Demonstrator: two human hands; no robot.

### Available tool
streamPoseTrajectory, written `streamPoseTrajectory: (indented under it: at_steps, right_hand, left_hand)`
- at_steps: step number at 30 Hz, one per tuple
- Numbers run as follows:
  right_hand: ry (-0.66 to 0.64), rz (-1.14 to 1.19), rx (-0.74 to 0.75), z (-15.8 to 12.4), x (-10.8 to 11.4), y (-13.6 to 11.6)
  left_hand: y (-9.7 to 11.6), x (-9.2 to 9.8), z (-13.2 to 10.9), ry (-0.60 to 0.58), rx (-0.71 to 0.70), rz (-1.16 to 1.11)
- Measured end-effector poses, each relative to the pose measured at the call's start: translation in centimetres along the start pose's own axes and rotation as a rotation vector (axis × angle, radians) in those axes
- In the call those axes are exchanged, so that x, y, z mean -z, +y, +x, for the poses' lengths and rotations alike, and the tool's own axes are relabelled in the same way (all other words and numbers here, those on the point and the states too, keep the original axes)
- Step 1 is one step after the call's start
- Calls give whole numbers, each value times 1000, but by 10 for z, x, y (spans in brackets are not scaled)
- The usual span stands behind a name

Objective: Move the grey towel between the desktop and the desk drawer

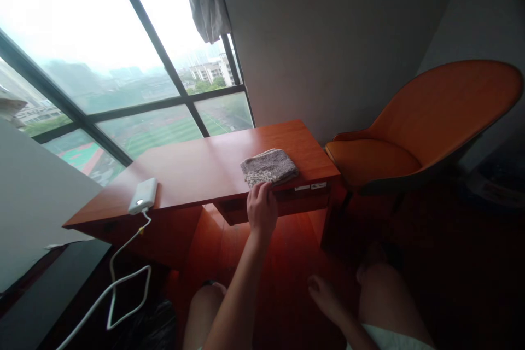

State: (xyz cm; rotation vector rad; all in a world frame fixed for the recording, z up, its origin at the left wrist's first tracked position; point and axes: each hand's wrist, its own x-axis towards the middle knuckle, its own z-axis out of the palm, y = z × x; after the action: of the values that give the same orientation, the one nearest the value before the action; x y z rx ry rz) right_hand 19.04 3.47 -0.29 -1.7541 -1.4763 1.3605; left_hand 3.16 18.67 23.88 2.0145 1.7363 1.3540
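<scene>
I see the left hand with bent fingers touching the folded grey cloth at the desk's front edge; I can't tell if they grip. The right hand hangs below, its opening too dim to judge. Desktop stretches leftward to a white power bank.

Observed rough, matt fabric on cloth, glossy, smooth wood on desk, and smooth plastic on power bank.
</scene>
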Motion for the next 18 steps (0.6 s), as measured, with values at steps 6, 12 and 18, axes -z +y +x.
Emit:
streamPoseTrajectory:
  at_steps: [6,12,18]
  right_hand:
    - [-69,-118,6,-4,-4,0]
    - [-154,-131,31,-8,-5,-5]
    - [-158,-144,32,-8,-4,-4]
  left_hand:
    - [-6,11,25,-313,-310,555]
    - [-22,27,29,-373,-361,631]
    - [-45,49,52,-379,-388,590]
